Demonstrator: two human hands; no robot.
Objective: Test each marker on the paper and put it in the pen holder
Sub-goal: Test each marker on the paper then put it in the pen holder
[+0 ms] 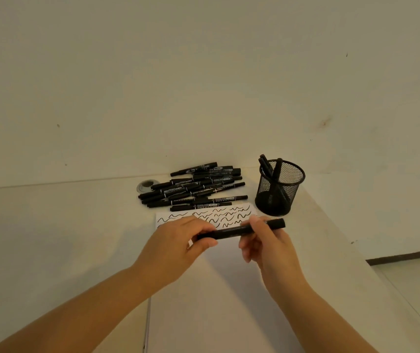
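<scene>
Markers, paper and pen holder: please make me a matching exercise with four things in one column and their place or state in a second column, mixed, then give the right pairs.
Things:
1. marker in hand
2. pile of markers
3. pen holder
4. paper

Places or states:
A. stands upright at the right, a few markers inside
B. lies under the hands, wavy test lines along its far edge
C. held level by the left hand and the right hand
D. lies on the table beyond the paper

Pairs: 1-C, 2-D, 3-A, 4-B
</scene>
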